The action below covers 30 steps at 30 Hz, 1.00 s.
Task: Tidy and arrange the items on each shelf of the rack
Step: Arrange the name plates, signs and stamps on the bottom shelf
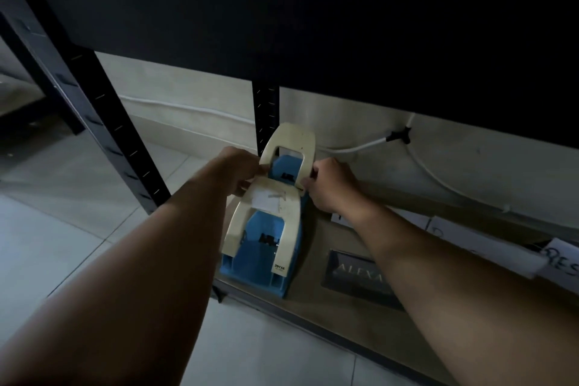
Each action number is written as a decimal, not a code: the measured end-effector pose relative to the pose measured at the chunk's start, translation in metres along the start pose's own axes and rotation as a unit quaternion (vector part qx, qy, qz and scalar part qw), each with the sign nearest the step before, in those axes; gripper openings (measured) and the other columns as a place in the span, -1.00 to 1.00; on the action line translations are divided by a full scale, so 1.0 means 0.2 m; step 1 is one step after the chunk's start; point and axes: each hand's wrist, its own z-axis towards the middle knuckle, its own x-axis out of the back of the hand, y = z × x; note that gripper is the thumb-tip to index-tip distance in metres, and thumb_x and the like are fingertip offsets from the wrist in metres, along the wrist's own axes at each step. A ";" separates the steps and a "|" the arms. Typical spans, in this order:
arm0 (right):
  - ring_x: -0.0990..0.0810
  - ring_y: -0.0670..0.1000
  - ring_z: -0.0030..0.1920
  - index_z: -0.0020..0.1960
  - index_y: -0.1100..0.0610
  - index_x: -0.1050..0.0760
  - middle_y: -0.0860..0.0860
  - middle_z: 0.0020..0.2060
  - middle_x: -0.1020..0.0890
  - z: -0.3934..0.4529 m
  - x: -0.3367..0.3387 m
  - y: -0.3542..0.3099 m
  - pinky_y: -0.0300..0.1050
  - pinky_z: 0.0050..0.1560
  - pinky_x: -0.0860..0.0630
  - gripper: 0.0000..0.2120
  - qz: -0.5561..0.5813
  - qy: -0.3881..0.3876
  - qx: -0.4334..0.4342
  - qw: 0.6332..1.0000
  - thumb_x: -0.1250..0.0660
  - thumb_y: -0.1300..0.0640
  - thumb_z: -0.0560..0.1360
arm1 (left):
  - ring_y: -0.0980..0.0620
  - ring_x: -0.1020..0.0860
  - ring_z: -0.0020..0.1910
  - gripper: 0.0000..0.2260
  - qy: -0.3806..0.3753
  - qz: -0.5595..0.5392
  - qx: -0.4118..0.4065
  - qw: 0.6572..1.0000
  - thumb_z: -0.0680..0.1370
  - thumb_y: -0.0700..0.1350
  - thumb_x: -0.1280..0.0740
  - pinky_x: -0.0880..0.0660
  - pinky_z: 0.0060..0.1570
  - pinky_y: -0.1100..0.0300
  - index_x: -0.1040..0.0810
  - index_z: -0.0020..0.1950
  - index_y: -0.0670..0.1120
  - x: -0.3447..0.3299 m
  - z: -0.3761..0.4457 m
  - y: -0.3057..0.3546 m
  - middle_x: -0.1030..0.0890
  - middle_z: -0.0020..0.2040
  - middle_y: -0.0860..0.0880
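Two blue hole punches with cream handles stand one behind the other at the left end of the rack's bottom shelf (316, 316). The near hole punch (263, 247) carries a white taped label on its handle. The far hole punch (289, 144) sits by the black rear upright. My left hand (239, 171) grips the left side of the far punch's handle, and my right hand (329, 185) grips its right side. Both forearms reach in from below.
A dark nameplate (357, 274) reading "ALEXA" lies to the right of the near punch. White paper labels (482, 244) lie further right. A white cable (360, 146) runs along the wall behind. Black rack uprights (103, 122) stand left; the dark shelf above overhangs.
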 end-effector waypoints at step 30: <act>-0.63 0.05 0.16 0.33 0.06 -0.51 0.01 0.13 -0.68 -0.34 0.10 0.00 0.10 0.24 -0.55 -0.74 -0.002 0.071 0.016 0.997 -0.31 0.14 0.64 | -0.14 -0.57 0.13 -0.33 0.109 -0.068 -0.134 0.983 0.56 0.40 -0.12 -0.51 0.11 -0.07 -0.41 0.41 -0.10 -0.06 -0.36 -0.20 -0.57 0.24 -0.13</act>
